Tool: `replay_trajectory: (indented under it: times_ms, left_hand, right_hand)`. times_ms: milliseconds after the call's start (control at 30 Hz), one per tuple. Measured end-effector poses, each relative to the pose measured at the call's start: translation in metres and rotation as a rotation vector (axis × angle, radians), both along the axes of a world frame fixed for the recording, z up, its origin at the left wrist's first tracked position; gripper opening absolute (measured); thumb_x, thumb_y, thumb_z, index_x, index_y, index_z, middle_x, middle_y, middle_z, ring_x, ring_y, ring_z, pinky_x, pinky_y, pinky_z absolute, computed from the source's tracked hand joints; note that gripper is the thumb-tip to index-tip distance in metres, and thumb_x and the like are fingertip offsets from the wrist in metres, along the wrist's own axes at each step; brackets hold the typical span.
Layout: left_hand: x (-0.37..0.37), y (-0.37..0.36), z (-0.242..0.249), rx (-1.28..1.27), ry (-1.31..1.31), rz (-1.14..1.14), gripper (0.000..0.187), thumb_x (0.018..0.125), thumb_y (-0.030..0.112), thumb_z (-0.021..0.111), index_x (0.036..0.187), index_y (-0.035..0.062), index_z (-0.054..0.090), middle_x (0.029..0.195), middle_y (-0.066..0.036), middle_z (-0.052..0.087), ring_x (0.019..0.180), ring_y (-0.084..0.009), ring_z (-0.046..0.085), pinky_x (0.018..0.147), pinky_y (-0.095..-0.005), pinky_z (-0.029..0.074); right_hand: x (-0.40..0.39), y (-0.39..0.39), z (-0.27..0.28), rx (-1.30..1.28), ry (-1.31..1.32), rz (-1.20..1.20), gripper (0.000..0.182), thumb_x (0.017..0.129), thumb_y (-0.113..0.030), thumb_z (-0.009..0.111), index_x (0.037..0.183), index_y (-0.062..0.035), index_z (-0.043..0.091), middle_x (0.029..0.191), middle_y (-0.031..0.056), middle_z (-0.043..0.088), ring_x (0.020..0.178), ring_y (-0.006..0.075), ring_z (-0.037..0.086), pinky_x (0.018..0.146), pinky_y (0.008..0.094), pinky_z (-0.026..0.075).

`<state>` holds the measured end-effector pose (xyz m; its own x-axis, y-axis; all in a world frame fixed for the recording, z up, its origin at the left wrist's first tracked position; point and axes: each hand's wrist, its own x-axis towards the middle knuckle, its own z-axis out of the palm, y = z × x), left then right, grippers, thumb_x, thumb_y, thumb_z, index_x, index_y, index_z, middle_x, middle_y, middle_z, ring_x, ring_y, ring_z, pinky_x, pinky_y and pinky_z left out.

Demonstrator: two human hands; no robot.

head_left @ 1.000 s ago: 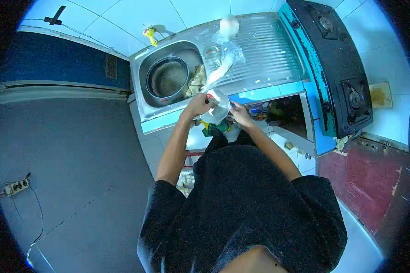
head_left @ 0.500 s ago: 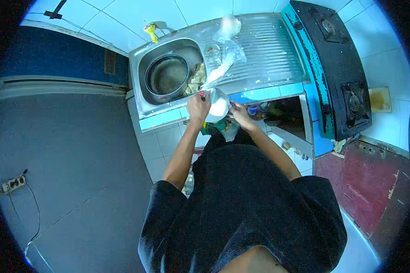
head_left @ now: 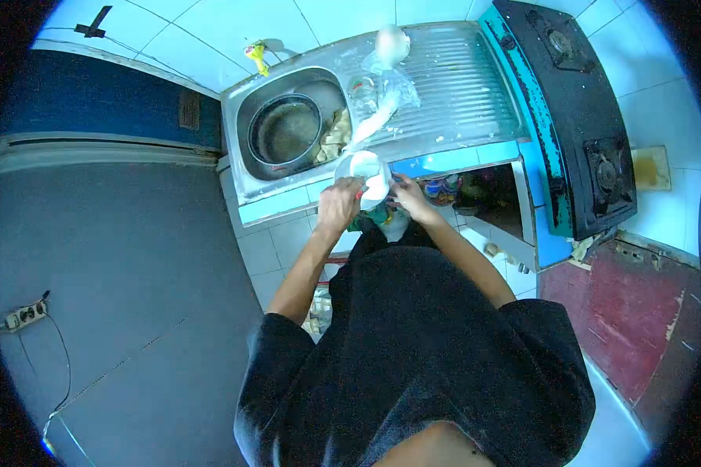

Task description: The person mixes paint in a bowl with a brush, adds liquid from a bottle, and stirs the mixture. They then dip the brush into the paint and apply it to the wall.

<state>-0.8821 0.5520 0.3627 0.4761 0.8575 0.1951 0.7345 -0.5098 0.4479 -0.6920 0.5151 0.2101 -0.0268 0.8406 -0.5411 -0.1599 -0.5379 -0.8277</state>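
A whitish round bowl (head_left: 377,187) with white contents is held in front of the sink counter, close to my body. My right hand (head_left: 414,201) is closed on the bowl's right side. At the bowl's left side, my left hand (head_left: 338,205) is closed around a small red-ended tool (head_left: 361,193); its working end is hidden or too small to make out. Just beyond the bowl, a long white piece (head_left: 374,126) lies on the counter edge beside a clear plastic bag (head_left: 399,87).
A dark round pan (head_left: 286,132) sits in the sink (head_left: 245,177), with pale pieces (head_left: 335,138) beside it. A yellow tap handle (head_left: 257,57) is at the wall. On the drainboard stand a glass (head_left: 362,92) and a white round item (head_left: 392,47). A black stove (head_left: 572,117) is to the right.
My left hand has moved down toward me and turned, carrying the red-ended tool from the bowl's far-left edge to its near-left side. The bowl's inside shows more. My right hand stays nearly in place.
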Motion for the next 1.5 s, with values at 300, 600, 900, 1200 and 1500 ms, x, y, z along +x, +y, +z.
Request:
replay_trajectory:
  times_ms: [300,600,900,1200,1500]
  left_hand:
    - [-0.004,0.011,-0.028,0.055,0.197,-0.101,0.027,0.076,0.013,0.059,0.103,0.01,0.062,0.089,-0.007,0.064,0.081,-0.0235,0.062,0.062,-0.0361,0.051]
    - [-0.012,-0.015,-0.023,-0.004,0.219,0.057,0.021,0.079,0.013,0.057,0.096,0.0028,0.062,0.082,-0.011,0.062,0.079,-0.0255,0.062,0.057,-0.0379,0.052]
    - [0.015,-0.038,-0.018,-0.042,0.064,0.263,0.018,0.079,0.02,0.063,0.077,0.0028,0.063,0.072,-0.015,0.063,0.068,-0.0322,0.062,0.058,-0.0405,0.051]
    - [-0.001,-0.015,-0.032,-0.227,-0.27,0.488,0.032,0.084,0.029,0.058,0.081,-0.0019,0.068,0.064,-0.02,0.063,0.058,-0.0326,0.063,0.057,-0.0385,0.048]
    - [0.006,0.0,-0.058,-0.614,-0.7,0.607,0.04,0.088,0.035,0.059,0.082,-0.004,0.067,0.068,-0.007,0.065,0.05,-0.0095,0.053,0.041,-0.0271,0.039]
  right_hand:
    - [-0.002,-0.001,0.022,-0.116,0.18,-0.059,0.05,0.09,-0.027,0.06,0.131,-0.0047,0.042,0.105,0.0098,0.057,0.096,0.0208,0.055,0.077,0.043,0.053]
    - [-0.009,0.003,0.026,-0.129,0.064,-0.041,0.049,0.093,-0.021,0.053,0.134,-0.0059,0.031,0.101,0.0111,0.055,0.089,0.0202,0.057,0.074,0.0386,0.053]
    - [-0.01,0.0,0.012,-0.066,0.025,-0.137,0.04,0.089,-0.024,0.06,0.124,-0.0082,0.049,0.094,0.0078,0.06,0.077,0.0129,0.057,0.059,0.0261,0.049]
    - [-0.007,-0.001,-0.018,0.011,0.009,-0.037,0.045,0.093,-0.024,0.055,0.13,-0.0084,0.036,0.106,0.0105,0.055,0.097,0.0193,0.055,0.079,0.0381,0.05]
    - [-0.009,-0.002,0.006,-0.077,0.183,-0.121,0.045,0.091,-0.023,0.057,0.13,-0.0097,0.039,0.103,0.007,0.053,0.091,0.0185,0.055,0.072,0.0359,0.051]
